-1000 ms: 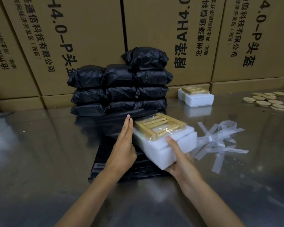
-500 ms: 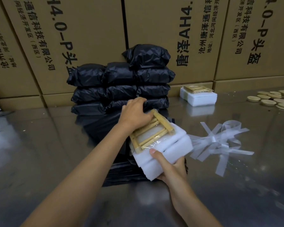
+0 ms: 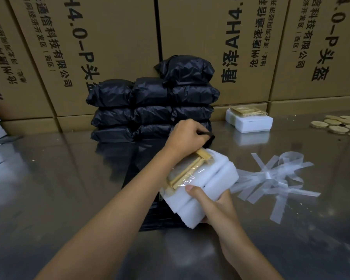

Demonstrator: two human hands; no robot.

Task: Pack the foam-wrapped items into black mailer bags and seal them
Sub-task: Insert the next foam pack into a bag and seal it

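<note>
1. Step in hand, by judgement: a bag is being picked and opened for the next item; nothing of this item is bagged yet.
2. Foam-wrapped item (image 3: 198,186) is held near centre, tilted, just above the flat stack of empty black mailer bags (image 3: 150,219) on the steel worktop (image 3: 49,199). A wooden piece under clear film shows on its top face.
3. Right hand (image 3: 216,209) is curled round the item's near end, thumb pressed on the top, fingers underneath and mostly hidden.
4. Left hand (image 3: 188,136) is reached across the item's far end, fingers closed in a pinch on a bit of black film at the far edge; prob. the lip of the top bag, though which bag can't be told.
5. Next move calls for: lip lifted, mouth spread wide enough w/ left hand, item slid in end-first by right hand, then flap sealed.
6. Sealed black parcels (image 3: 154,110) are stacked at far centre against cardboard boxes (image 3: 109,47).
7. Another foam-wrapped item (image 3: 249,120) waits at far right; peeled liner strips (image 3: 271,178) lie right of the held item, so seal strips are likely peel-off type.
</note>
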